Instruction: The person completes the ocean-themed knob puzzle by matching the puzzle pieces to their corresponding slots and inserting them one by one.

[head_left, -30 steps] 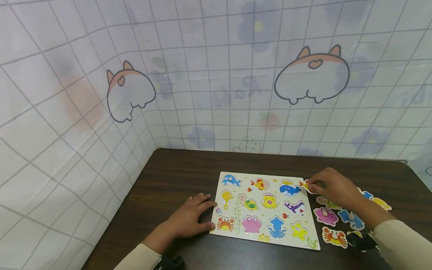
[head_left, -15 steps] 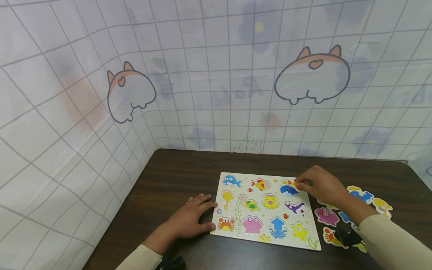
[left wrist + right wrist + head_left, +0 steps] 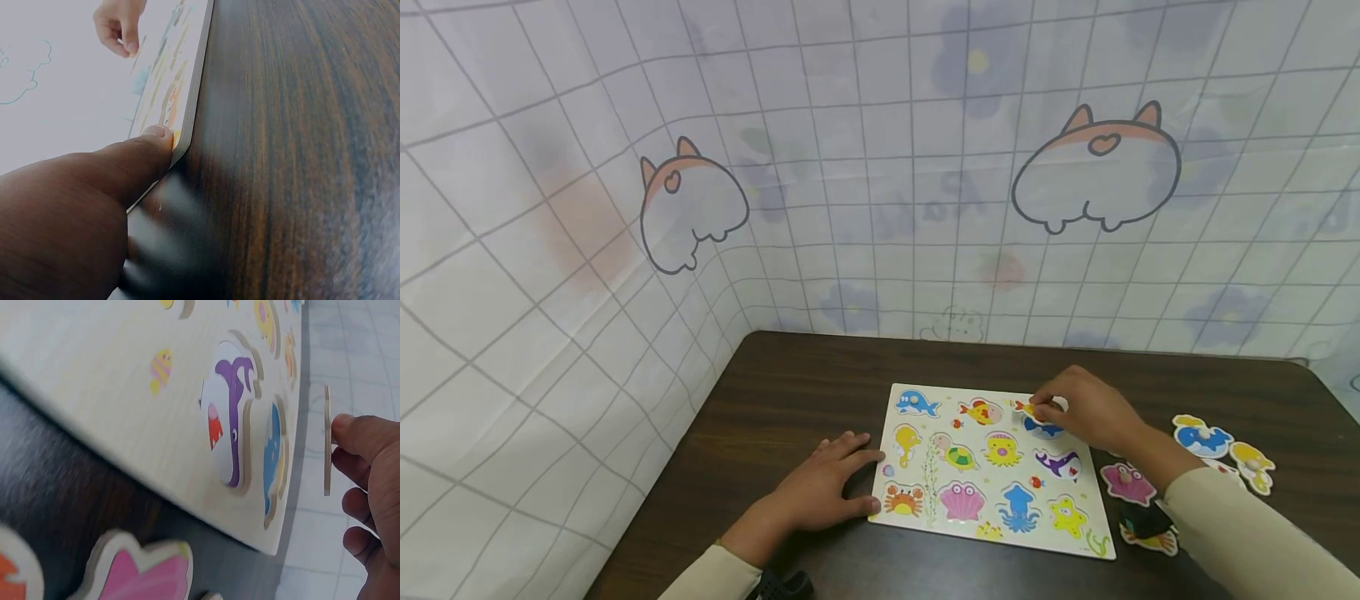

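Note:
A flat wooden puzzle board with sea-animal recesses lies on the dark table. Over its far right corner my right hand pinches a thin fish puzzle piece with an orange tail; the hand covers part of it. The right wrist view shows the fish piece edge-on, apart from the board, near the blue whale recess. My left hand rests at the board's left edge, fingers spread. In the left wrist view its thumb touches the board's near corner.
Several loose pieces lie right of the board: a pink shell, a crab, a blue whale and a yellow piece. The right sleeve hides others. A grid-patterned cloth hangs behind the table.
My right hand has moved left with the fish piece, from beside the board's right edge to over its far right corner. My left hand has stayed put.

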Tool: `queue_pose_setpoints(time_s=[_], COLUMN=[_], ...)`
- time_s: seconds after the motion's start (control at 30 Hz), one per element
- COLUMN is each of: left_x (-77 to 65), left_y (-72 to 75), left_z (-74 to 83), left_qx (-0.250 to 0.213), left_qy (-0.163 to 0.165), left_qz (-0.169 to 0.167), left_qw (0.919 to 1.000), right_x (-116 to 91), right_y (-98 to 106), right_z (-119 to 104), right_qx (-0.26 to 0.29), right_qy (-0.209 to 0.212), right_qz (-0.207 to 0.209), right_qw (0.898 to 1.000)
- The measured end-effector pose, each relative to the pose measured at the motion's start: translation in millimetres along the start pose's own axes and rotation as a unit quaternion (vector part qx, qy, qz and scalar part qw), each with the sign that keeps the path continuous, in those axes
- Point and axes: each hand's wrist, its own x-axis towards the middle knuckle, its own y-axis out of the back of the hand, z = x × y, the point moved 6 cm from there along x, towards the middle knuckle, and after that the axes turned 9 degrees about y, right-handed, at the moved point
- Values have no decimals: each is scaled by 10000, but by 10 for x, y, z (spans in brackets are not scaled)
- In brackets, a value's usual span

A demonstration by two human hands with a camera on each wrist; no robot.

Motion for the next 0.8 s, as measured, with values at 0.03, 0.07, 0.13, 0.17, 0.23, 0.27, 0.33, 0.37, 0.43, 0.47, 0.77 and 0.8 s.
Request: queue_pose_setpoints(time_s=[0.03,0.07,0.13,0.17,0.23,0.27,0.33,0.37,0.43,0.47,0.77,0.8], left_x=[1,3,2,2,4,6,6,8,7,6,1,-1], left_y=[-1,-2,-1,-2,-5,-8,-11,-14,-17,-17,6,10], left_z=[-2,-5,-6,-6,-6,-6,-7,-9,-11,-12,7,8], left_qx=[-1,-7,-6,-5,4,8,17,28,35,47,-15,-19], left_qy=[-2,0,2,7,6,7,-6,4,20,26,7,1], left_qz=[0,0,4,3,9,12,29,26,20,20,24,30], left_qw=[10000,10000,10000,10000,10000,10000,10000,10000,10000,10000,10000,10000], right_x=[14,27,48,59,78,89,114,125,147,159,236,245], right_y=[-12,-24,-45,-57,-78,-89,-106,-112,-126,-134,-224,-236], right_z=[-7,-16,-33,-40,-52,-57,-72,-83,-103,-114,-168,-170], right_qx=[-2,-8,-3,-2,-5,13,47,57,91,121,131,132], right_qy=[11,29,67,83,83,86,102,103,115,134,184,186], right_qz=[-3,-10,1,3,15,17,14,13,6,3,-13,-25], right_qw=[10000,10000,10000,10000,10000,10000,9999,9999,9999,9998,9997,9997])
